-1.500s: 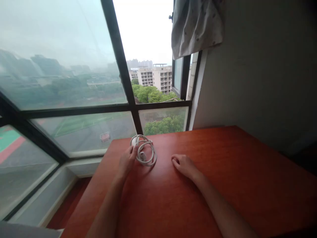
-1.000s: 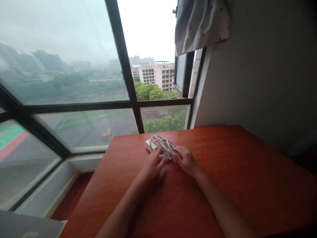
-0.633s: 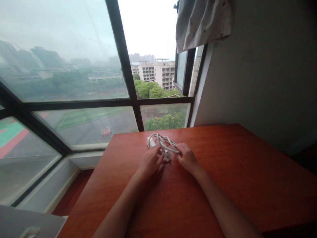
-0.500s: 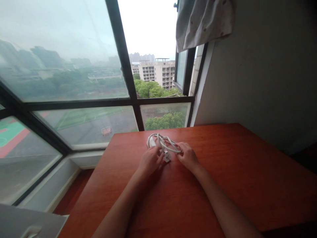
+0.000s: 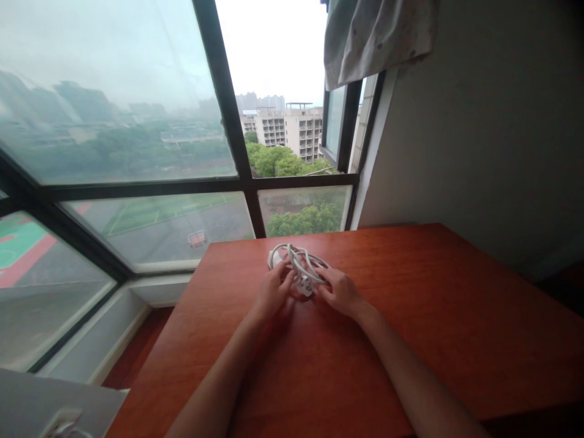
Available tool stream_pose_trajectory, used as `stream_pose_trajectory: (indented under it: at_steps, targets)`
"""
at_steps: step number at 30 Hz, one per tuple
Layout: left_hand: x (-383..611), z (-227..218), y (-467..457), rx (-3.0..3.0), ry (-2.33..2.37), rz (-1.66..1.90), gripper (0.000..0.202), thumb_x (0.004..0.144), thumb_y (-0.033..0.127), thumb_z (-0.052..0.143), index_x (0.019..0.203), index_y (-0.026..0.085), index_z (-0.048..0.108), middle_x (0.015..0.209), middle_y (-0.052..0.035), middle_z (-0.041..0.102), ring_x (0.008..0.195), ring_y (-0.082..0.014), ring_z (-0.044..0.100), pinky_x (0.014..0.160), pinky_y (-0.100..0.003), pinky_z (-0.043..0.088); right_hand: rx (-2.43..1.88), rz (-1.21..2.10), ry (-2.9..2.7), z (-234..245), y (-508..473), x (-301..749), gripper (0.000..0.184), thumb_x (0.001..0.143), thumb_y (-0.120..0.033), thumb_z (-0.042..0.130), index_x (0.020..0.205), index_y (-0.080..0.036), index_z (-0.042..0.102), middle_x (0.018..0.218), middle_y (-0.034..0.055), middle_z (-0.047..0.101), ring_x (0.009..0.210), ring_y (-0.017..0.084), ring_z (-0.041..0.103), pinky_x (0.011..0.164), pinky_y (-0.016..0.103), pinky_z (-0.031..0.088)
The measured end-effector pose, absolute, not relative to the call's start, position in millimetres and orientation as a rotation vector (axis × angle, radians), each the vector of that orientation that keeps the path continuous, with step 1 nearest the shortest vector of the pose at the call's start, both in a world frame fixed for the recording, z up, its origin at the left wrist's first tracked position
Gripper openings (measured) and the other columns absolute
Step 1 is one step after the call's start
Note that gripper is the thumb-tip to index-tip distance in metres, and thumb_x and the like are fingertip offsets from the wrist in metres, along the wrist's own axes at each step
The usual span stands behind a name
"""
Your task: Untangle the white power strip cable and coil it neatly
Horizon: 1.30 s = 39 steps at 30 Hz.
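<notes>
A coiled white cable with a small white adapter (image 5: 298, 264) lies on the red-brown wooden table (image 5: 410, 304), near its far edge. My left hand (image 5: 272, 292) rests against the coil's left side, fingers curled onto the loops. From the right, my right hand (image 5: 340, 292) pinches the loops with bent fingers. Both hands meet at the near side of the bundle, where a white plug end hangs between them.
A large black-framed window (image 5: 228, 121) rises just behind the table. A grey wall (image 5: 479, 134) stands at the right, with a pale curtain (image 5: 374, 36) bunched at the top. The floor drops away left of the table. A pale object (image 5: 59, 420) shows at bottom left.
My left hand slid the coil from the left toward the table's middle, and my right hand came up to grip it. Both hands now hold the bundle; the view shifted slightly.
</notes>
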<state>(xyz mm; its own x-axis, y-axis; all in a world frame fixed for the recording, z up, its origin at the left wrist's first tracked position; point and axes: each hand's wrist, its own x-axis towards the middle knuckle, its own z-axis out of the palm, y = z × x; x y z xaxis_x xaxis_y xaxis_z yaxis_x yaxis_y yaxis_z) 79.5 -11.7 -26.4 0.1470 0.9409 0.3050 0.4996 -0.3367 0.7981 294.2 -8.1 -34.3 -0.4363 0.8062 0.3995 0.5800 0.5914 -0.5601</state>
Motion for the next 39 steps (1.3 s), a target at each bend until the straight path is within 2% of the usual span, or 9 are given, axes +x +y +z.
stream_pose_trajectory:
  at_steps: [4, 7, 10, 15, 19, 23, 28, 34, 39]
  targets:
    - [78, -32, -5, 1.742, 1.234, 1.179, 0.03, 0.088, 0.033, 0.053, 0.111, 0.017, 0.063, 0.105, -0.0077, 0.072, 0.093, -0.0216, 0.068, 0.083, -0.032, 0.052, -1.122, 0.508, -2.22, -29, -12, 293, 0.038, 0.09, -0.036, 0.051, 0.123, -0.021, 0.059, 0.109, 0.0092, 0.069, 0.091, 0.022, 0.064, 0.082, 0.03, 0.047]
    - [79, -35, -3, 1.731, 1.172, 1.176, 0.03, 0.086, 0.031, 0.055, 0.109, 0.016, 0.066, 0.107, -0.0083, 0.071, 0.096, -0.0224, 0.067, 0.087, -0.033, 0.052, -1.125, 0.546, -2.238, -25, -16, 290, 0.035, 0.093, -0.03, 0.044, 0.124, -0.024, 0.059, 0.113, 0.0066, 0.068, 0.092, 0.02, 0.064, 0.083, 0.028, 0.046]
    - [80, -35, -4, 1.734, 1.184, 1.159, 0.027, 0.084, 0.028, 0.056, 0.104, 0.014, 0.069, 0.105, -0.0088, 0.072, 0.095, -0.0226, 0.067, 0.087, -0.033, 0.052, -1.077, 0.567, -2.253, -23, -18, 289, 0.035, 0.094, -0.026, 0.041, 0.123, -0.025, 0.061, 0.107, 0.0047, 0.07, 0.09, 0.019, 0.065, 0.081, 0.026, 0.046]
    - [83, -34, -4, 1.639, 1.211, 1.188, 0.027, 0.08, 0.028, 0.06, 0.1, 0.012, 0.07, 0.1, -0.0101, 0.073, 0.091, -0.024, 0.068, 0.085, -0.035, 0.053, -1.019, 0.578, -2.241, -25, -18, 289, 0.036, 0.093, -0.024, 0.042, 0.123, -0.024, 0.06, 0.105, 0.0051, 0.07, 0.088, 0.019, 0.065, 0.08, 0.026, 0.046]
    - [85, -31, -6, 1.505, 1.159, 1.235, 0.027, 0.076, 0.028, 0.064, 0.096, 0.011, 0.071, 0.098, -0.0109, 0.074, 0.091, -0.0248, 0.068, 0.086, -0.035, 0.052, -1.005, 0.562, -2.236, -28, -16, 290, 0.032, 0.092, -0.026, 0.046, 0.119, -0.022, 0.063, 0.096, 0.0062, 0.071, 0.079, 0.018, 0.064, 0.073, 0.026, 0.046]
    - [86, -25, -8, 1.423, 1.129, 1.237, 0.029, 0.072, 0.031, 0.07, 0.094, 0.011, 0.072, 0.099, -0.0113, 0.074, 0.091, -0.0255, 0.067, 0.085, -0.034, 0.051, -0.964, 0.556, -2.237, -29, -16, 290, 0.032, 0.094, -0.028, 0.044, 0.117, -0.023, 0.066, 0.091, 0.0054, 0.071, 0.08, 0.018, 0.064, 0.073, 0.026, 0.045]
    - [84, -18, -9, 1.385, 1.124, 1.189, 0.032, 0.071, 0.036, 0.074, 0.092, 0.011, 0.074, 0.094, -0.0105, 0.074, 0.087, -0.0238, 0.067, 0.079, -0.031, 0.051, -0.955, 0.597, -2.223, -26, -17, 289, 0.031, 0.093, -0.025, 0.047, 0.115, -0.023, 0.068, 0.083, 0.0032, 0.07, 0.071, 0.016, 0.062, 0.067, 0.025, 0.043]
    - [83, -17, -12, 1.264, 1.115, 1.156, 0.036, 0.069, 0.037, 0.076, 0.094, 0.011, 0.075, 0.09, -0.0088, 0.074, 0.079, -0.0201, 0.066, 0.071, -0.027, 0.05, -0.908, 0.632, -2.222, -26, -17, 288, 0.028, 0.091, -0.024, 0.049, 0.111, -0.023, 0.069, 0.084, 0.0019, 0.072, 0.069, 0.015, 0.061, 0.064, 0.023, 0.041]
    - [84, -15, -16, 1.199, 1.147, 1.149, 0.034, 0.069, 0.036, 0.075, 0.092, 0.01, 0.075, 0.081, -0.0086, 0.073, 0.069, -0.0174, 0.064, 0.062, -0.023, 0.047, -0.945, 0.596, -2.246, -25, -20, 286, 0.025, 0.091, -0.028, 0.05, 0.105, -0.022, 0.069, 0.083, 0.0024, 0.072, 0.065, 0.014, 0.059, 0.06, 0.023, 0.038]
